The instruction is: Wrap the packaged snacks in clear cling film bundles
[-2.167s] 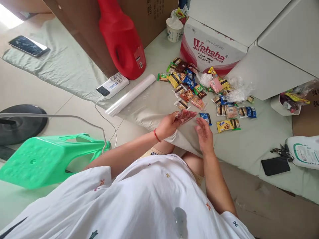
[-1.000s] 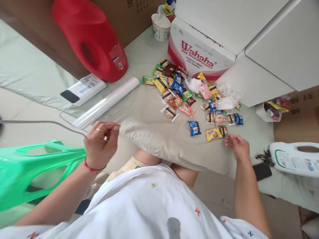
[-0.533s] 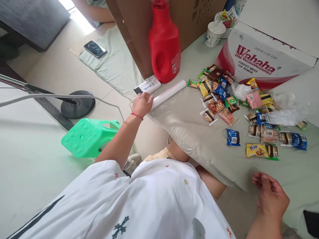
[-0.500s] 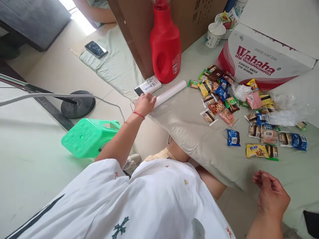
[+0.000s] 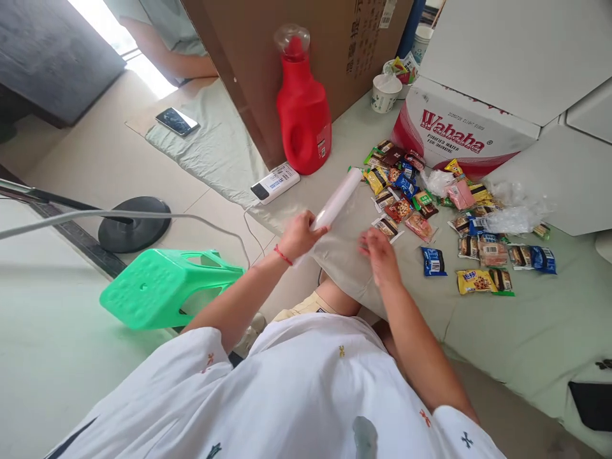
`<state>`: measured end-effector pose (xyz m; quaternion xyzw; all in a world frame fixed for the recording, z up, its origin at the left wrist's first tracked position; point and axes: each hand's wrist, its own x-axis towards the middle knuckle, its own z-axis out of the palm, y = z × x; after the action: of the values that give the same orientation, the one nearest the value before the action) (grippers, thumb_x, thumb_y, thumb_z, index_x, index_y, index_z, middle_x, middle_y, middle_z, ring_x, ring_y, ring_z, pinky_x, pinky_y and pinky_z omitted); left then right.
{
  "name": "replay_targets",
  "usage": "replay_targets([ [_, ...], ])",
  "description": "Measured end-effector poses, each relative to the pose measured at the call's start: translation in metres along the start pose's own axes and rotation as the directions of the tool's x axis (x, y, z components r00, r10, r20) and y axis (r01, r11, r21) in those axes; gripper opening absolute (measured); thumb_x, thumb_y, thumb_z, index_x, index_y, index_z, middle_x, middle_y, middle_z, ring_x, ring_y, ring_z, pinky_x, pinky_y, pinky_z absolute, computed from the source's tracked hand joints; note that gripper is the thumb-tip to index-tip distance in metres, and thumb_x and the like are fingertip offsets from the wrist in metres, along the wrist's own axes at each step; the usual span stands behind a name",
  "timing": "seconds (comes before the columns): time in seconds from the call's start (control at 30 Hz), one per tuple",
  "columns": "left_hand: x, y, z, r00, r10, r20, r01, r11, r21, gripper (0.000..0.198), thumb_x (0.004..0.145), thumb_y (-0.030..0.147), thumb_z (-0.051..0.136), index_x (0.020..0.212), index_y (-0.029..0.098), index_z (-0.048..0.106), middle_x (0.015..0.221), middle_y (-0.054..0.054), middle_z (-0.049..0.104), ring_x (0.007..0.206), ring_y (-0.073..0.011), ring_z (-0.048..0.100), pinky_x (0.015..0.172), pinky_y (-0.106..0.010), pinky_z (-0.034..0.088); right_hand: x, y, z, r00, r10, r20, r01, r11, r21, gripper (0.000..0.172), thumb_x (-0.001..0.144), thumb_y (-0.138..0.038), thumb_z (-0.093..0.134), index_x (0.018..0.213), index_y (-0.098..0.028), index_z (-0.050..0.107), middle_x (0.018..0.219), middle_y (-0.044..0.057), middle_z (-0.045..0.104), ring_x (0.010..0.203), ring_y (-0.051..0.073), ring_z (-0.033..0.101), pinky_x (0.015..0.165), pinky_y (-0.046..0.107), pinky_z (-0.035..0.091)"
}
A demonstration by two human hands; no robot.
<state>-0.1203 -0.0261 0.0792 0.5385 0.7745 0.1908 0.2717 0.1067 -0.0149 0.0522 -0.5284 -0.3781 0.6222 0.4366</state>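
A roll of clear plastic film [image 5: 338, 199] is gripped near its lower end by my left hand [image 5: 303, 238], fingers wrapped round it. The roll slants up and to the right over the table edge, and thin film hangs from its side. To its right is my right hand [image 5: 380, 252], fingers curled and close together. Whether it pinches the film's loose edge I cannot make out. Beyond it lies a heap of small wrapped snacks [image 5: 399, 208], brown, blue, yellow and pink. A blue snack packet [image 5: 433, 261] sits apart, nearer to me.
A red jug [image 5: 305, 127] stands against a cardboard box [image 5: 329, 38]. Beside it lies a white power bank [image 5: 276, 183] with a cable. A Wahaha carton [image 5: 459, 131] and paper cups [image 5: 385, 94] stand behind the snacks. A green stool [image 5: 143, 287] is at left, a phone [image 5: 176, 121] farther back.
My left hand has lifted the film roll off the table, towards me. My right hand has come from the far right to beside the roll. The view has shifted slightly.
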Motion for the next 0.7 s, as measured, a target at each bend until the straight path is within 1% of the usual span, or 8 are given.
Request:
replay_targets([
  [0.1, -0.027, 0.013, 0.013, 0.999, 0.040, -0.003, -0.039, 0.974, -0.221, 0.042, 0.086, 0.061, 0.067, 0.092, 0.021, 0.057, 0.088, -0.004, 0.065, 0.080, -0.0209, 0.058, 0.073, -0.034, 0.044, 0.014, 0.008, 0.039, 0.989, 0.147, -0.008, -0.144, 0.975, 0.168, 0.069, 0.072, -0.079, 0.073, 0.113, -0.025, 0.064, 0.118, 0.008, 0.072, 0.115, 0.023, 0.069, 0.090, 0.037, 0.061],
  [0.2, -0.043, 0.022, 0.030, 0.998, 0.061, 0.024, -0.044, 0.895, -0.445, 0.046, 0.083, 0.064, 0.069, 0.090, 0.021, 0.057, 0.081, -0.001, 0.062, 0.076, -0.0181, 0.056, 0.070, -0.032, 0.043, 0.019, 0.008, 0.050, 0.984, 0.176, 0.037, -0.179, 0.945, 0.274, 0.067, 0.077, -0.085, 0.063, 0.105, -0.024, 0.062, 0.103, 0.007, 0.074, 0.097, 0.022, 0.072, 0.078, 0.034, 0.060],
  [0.27, -0.051, 0.024, 0.043, 0.995, 0.058, 0.078, 0.004, 0.772, -0.636, 0.048, 0.080, 0.065, 0.073, 0.090, 0.021, 0.057, 0.080, 0.000, 0.062, 0.076, -0.0170, 0.056, 0.069, -0.031, 0.044, 0.020, 0.004, 0.044, 0.998, 0.052, -0.028, -0.047, 0.986, 0.158, 0.062, 0.083, -0.084, 0.056, 0.095, -0.023, 0.060, 0.087, 0.004, 0.072, 0.081, 0.020, 0.069, 0.068, 0.031, 0.056],
  [0.33, -0.057, 0.024, 0.055, 0.982, 0.054, 0.182, 0.125, 0.538, -0.834, 0.050, 0.078, 0.066, 0.075, 0.092, 0.021, 0.058, 0.081, 0.000, 0.065, 0.077, -0.0169, 0.059, 0.071, -0.030, 0.046, 0.021, -0.004, 0.032, 0.974, -0.188, -0.128, 0.167, 0.974, -0.156, 0.056, 0.091, -0.079, 0.050, 0.085, -0.023, 0.059, 0.075, 0.002, 0.066, 0.070, 0.018, 0.063, 0.065, 0.030, 0.050],
  [0.43, -0.063, 0.023, 0.068, 0.922, 0.119, 0.370, 0.353, 0.137, -0.925, 0.051, 0.077, 0.066, 0.075, 0.096, 0.020, 0.062, 0.090, -0.004, 0.072, 0.087, -0.0217, 0.068, 0.077, -0.034, 0.052, 0.018, -0.026, 0.015, 0.842, -0.540, -0.003, 0.410, 0.644, -0.646, 0.050, 0.101, -0.066, 0.042, 0.077, -0.024, 0.055, 0.070, 0.003, 0.061, 0.070, 0.019, 0.059, 0.070, 0.030, 0.045],
  [0.5, -0.064, 0.025, 0.073, 0.884, 0.185, 0.430, 0.442, -0.027, -0.897, 0.054, 0.078, 0.068, 0.072, 0.101, 0.020, 0.065, 0.099, -0.009, 0.075, 0.095, -0.0270, 0.071, 0.083, -0.040, 0.055, 0.010, -0.047, 0.013, 0.762, -0.618, 0.193, 0.507, 0.384, -0.771, 0.049, 0.106, -0.059, 0.036, 0.078, -0.023, 0.055, 0.071, 0.004, 0.062, 0.071, 0.019, 0.059, 0.071, 0.029, 0.042],
  [0.6, -0.059, 0.033, 0.081, 0.870, 0.243, 0.428, 0.471, -0.156, -0.868, 0.063, 0.079, 0.076, 0.068, 0.112, 0.022, 0.065, 0.103, -0.009, 0.076, 0.100, -0.0294, 0.073, 0.088, -0.044, 0.056, -0.010, -0.080, 0.022, 0.682, -0.573, 0.454, 0.622, 0.128, -0.773, 0.051, 0.110, -0.054, 0.030, 0.083, -0.022, 0.059, 0.074, 0.005, 0.063, 0.070, 0.018, 0.060, 0.068, 0.028, 0.038],
  [0.7, -0.049, 0.040, 0.092, 0.852, 0.284, 0.439, 0.493, -0.155, -0.856, 0.059, 0.072, 0.066, 0.083, 0.106, 0.020, 0.066, 0.091, -0.005, 0.074, 0.085, -0.0236, 0.071, 0.083, -0.040, 0.055, -0.031, -0.114, 0.024, 0.610, -0.519, 0.599, 0.698, -0.006, -0.716, 0.052, 0.112, -0.051, 0.029, 0.084, -0.021, 0.061, 0.072, 0.003, 0.060, 0.067, 0.016, 0.058, 0.066, 0.026, 0.036],
])
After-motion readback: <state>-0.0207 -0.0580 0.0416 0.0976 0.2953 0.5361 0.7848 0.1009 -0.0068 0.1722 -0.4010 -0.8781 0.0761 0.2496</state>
